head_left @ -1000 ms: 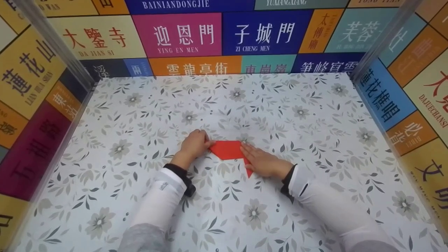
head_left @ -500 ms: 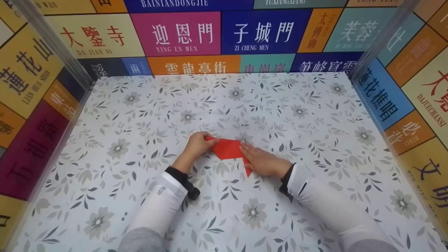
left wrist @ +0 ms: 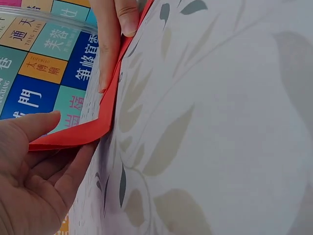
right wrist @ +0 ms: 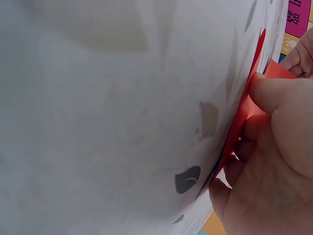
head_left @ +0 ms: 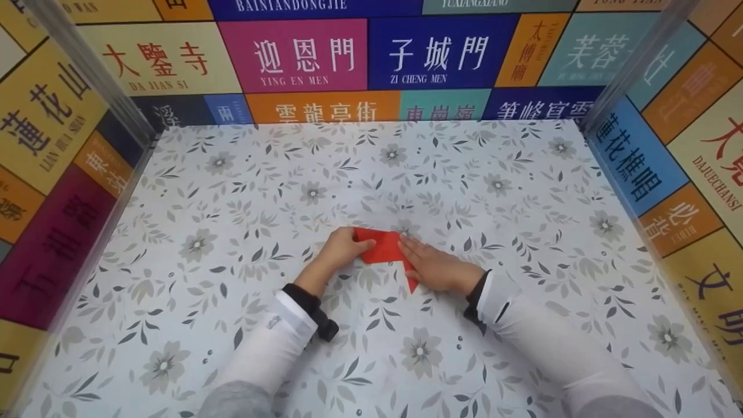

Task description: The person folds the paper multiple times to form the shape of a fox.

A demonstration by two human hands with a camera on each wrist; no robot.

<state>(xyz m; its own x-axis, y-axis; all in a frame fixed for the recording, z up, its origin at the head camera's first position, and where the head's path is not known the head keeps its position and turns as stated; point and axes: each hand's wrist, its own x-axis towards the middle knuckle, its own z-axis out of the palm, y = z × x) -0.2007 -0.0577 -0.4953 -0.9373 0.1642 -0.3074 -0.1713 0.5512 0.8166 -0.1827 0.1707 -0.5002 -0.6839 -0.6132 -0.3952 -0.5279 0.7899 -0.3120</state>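
Observation:
A folded sheet of red paper (head_left: 383,247) lies on the patterned tabletop, with a narrow pointed tail (head_left: 411,284) reaching toward the person at its right. My left hand (head_left: 341,248) pinches the paper's left end between thumb and fingers. In the left wrist view that end of the red paper (left wrist: 80,135) is bent up off the table, thumb on one side and fingers beneath. My right hand (head_left: 439,268) lies over the paper's right side and presses it down with extended fingers. The right wrist view shows its thumb (right wrist: 274,93) on the red paper. Part of the paper is hidden under this hand.
The tabletop (head_left: 371,360) is covered in white cloth or paper with grey leaves and flowers. Colourful panels with lettering (head_left: 296,55) stand behind it and along both sides. A transparent strip (head_left: 96,64) runs up each back corner.
My left hand has shifted to the right and slightly toward the person, lifting the paper's left end and bending it inward. The right hand stays in place on the paper.

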